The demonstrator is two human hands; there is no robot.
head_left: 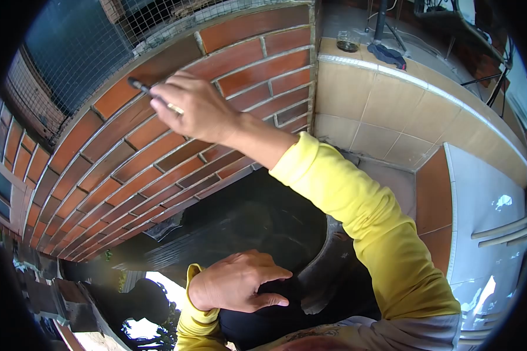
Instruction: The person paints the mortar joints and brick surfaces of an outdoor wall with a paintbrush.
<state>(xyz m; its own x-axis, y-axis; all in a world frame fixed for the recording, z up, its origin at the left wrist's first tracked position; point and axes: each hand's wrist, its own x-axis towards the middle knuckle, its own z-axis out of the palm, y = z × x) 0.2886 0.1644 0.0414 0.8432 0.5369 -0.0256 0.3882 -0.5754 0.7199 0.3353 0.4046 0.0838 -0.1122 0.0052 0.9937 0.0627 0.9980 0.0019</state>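
My right hand [188, 108] is closed around a thin dark brush [154, 95], whose dark tip lies at a reddish brick near the top of the brick wall [158, 140]. The wall has orange and brown bricks with pale joints between them. Lower in the view, my left hand [240, 282] rests near my dark-clothed lap, thumb and index finger apart, with nothing visible in it. Both arms are in yellow sleeves.
Wire mesh [152, 23] runs above the wall. A glass jar with dark contents [348, 41] and a dark cloth [386, 55] sit on the tiled ledge [439, 96]. Dark water [246, 210] lies below the wall, and pale pipes [503, 231] are at the right.
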